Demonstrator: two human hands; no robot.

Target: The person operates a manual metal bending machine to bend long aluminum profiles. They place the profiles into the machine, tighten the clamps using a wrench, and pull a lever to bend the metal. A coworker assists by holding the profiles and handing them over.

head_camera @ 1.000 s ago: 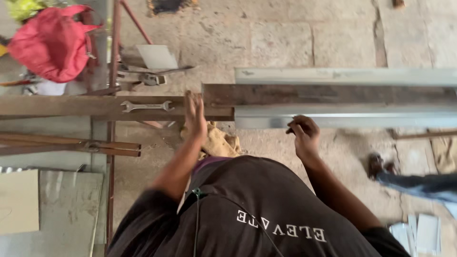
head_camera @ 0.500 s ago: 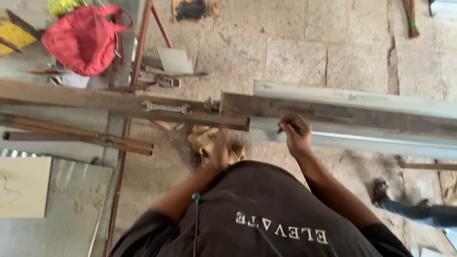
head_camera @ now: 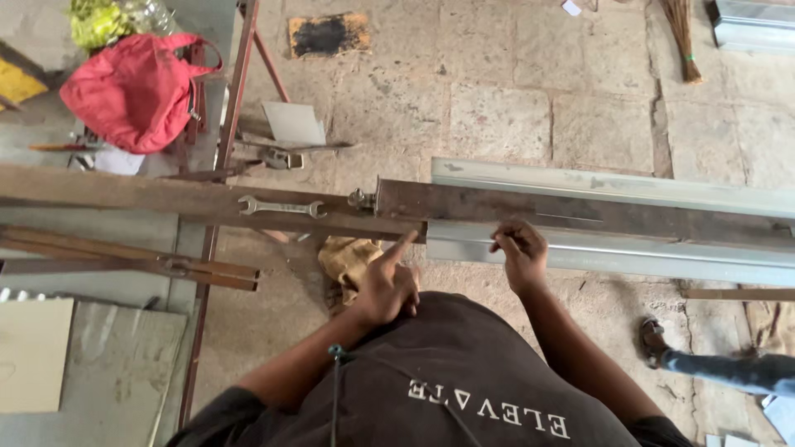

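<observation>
Head cam looks straight down over the person's dark shirt.

Right hand sits on the near edge of the long galvanised steel channel. Fingers are curled and pinched at the lip, as if around something small, but I can't tell what, or whether anything is in there. The channel is pale grey, smooth and folded, and runs off the right edge of view. A second strip of the same metal shows behind it.

Between the two lies a rusty angle iron: dark brown, rough-surfaced, straight. Its left end butts against a rusty flat beam that carries on to the left.

Left hand holds nothing. Index finger is out, its tip at the joint where channel end and beam meet; the other fingers are loosely folded.

An open-ended spanner, bare steel, lies flat on the beam, well left of both hands. A small bolt or clamp piece sits at the angle iron's end.

A crumpled tan cloth lies on the floor under the joint.

Red fabric bag top left, slumped on a bench. A rusty square tube runs lower left, with a beige flat board below it. Floor is worn stone slabs.

Another person's sandalled foot at right, apart from the work.
</observation>
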